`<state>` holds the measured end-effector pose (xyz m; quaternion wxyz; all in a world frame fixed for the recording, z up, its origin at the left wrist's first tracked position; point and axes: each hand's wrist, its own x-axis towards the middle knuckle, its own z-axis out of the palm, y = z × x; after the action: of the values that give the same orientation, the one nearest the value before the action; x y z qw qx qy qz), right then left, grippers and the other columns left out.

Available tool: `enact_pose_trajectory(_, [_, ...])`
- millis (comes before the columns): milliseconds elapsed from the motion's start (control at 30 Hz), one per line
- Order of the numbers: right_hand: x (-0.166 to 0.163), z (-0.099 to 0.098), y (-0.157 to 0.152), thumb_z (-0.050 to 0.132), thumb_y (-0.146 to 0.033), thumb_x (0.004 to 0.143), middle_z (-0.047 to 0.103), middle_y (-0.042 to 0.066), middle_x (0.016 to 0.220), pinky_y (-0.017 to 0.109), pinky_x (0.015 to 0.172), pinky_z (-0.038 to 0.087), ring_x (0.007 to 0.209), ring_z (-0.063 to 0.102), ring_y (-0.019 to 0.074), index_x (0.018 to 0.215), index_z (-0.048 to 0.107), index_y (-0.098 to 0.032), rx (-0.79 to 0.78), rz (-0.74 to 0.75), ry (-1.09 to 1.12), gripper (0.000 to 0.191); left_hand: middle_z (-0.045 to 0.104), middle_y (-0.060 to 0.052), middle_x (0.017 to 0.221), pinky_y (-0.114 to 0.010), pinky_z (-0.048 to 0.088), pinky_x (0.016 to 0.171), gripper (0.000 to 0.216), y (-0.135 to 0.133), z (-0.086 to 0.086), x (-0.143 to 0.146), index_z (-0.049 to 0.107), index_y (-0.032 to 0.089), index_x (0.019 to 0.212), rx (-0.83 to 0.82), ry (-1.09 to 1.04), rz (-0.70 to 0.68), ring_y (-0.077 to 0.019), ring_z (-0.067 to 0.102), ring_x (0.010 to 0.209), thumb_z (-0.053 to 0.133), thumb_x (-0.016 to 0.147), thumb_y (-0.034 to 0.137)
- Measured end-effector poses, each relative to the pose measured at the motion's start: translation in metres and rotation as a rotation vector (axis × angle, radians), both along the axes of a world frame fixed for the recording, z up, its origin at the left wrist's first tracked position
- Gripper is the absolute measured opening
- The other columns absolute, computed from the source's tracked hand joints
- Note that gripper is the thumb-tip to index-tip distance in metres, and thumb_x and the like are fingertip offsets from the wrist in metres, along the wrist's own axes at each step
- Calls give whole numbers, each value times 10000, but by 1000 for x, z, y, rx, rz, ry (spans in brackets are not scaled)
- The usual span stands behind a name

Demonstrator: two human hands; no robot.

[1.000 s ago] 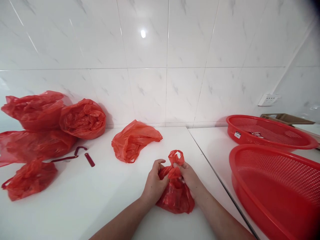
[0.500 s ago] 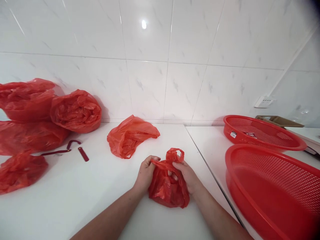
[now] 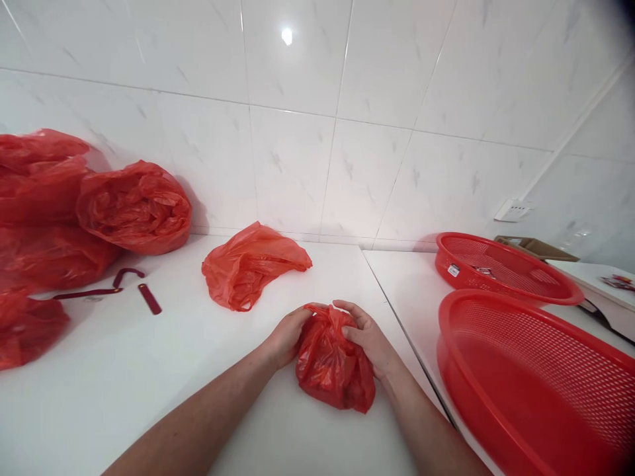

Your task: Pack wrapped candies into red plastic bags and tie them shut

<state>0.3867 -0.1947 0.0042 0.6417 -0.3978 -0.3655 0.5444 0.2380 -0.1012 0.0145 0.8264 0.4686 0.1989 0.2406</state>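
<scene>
A small filled red plastic bag (image 3: 332, 363) rests on the white counter (image 3: 198, 370) right in front of me. My left hand (image 3: 288, 334) grips its upper left side with curled fingers. My right hand (image 3: 364, 337) closes over its top right, pressing the bag's neck down. The handle loops are tucked under my fingers and hidden.
A loose red bag (image 3: 248, 264) lies just behind. Several stuffed red bags (image 3: 133, 208) pile up at the left by the tiled wall, with dark red hooks (image 3: 131, 287) on the counter. Two red mesh baskets (image 3: 536, 370) (image 3: 501, 268) stand at the right.
The bag's handle loops, sticking up before, are now pressed down under my hands. Both hands closed in over the top of the bag. The view shifted slightly right.
</scene>
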Motion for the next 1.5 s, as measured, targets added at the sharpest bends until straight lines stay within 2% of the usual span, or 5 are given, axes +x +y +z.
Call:
enact_pose_trajectory(267, [-12,0,5,600,-169,668,633,-3,822,266,619,443,722,567,161,913,585,-234,-73,-283,-468,253,655,-78,1040,-356,473,846,427,-4,0,-5,531,206,1203,35,41,11,-217,620,952,513,786,293])
enact_pose_trajectory(533, [-19,-3,4,570,-185,679,631,-17,764,280,615,426,697,548,166,823,576,-235,-79,-405,-697,153,627,-12,858,-294,468,699,401,-15,5,1,530,214,964,654,254,165,-186,593,795,726,629,314])
enact_pose_trajectory(933, [-11,6,-2,645,-175,666,609,28,1097,342,853,454,1002,576,198,1171,499,-263,-67,-28,-403,534,472,58,632,-198,327,504,90,-10,1,2,423,209,692,729,432,417,-98,411,576,493,660,164])
enact_pose_trajectory(1200, [-8,-7,6,560,-218,678,557,-41,670,246,568,383,638,489,126,708,521,-209,-109,-385,-721,50,469,36,682,-222,370,559,179,-18,8,-4,462,199,740,720,274,153,-116,433,618,494,807,362])
enact_pose_trajectory(1500, [-8,-8,6,528,-212,662,565,-55,677,235,564,373,614,471,112,691,432,-224,-144,-566,-614,101,538,21,690,-244,395,593,197,-20,0,-2,526,207,743,860,314,160,-135,474,638,471,831,374])
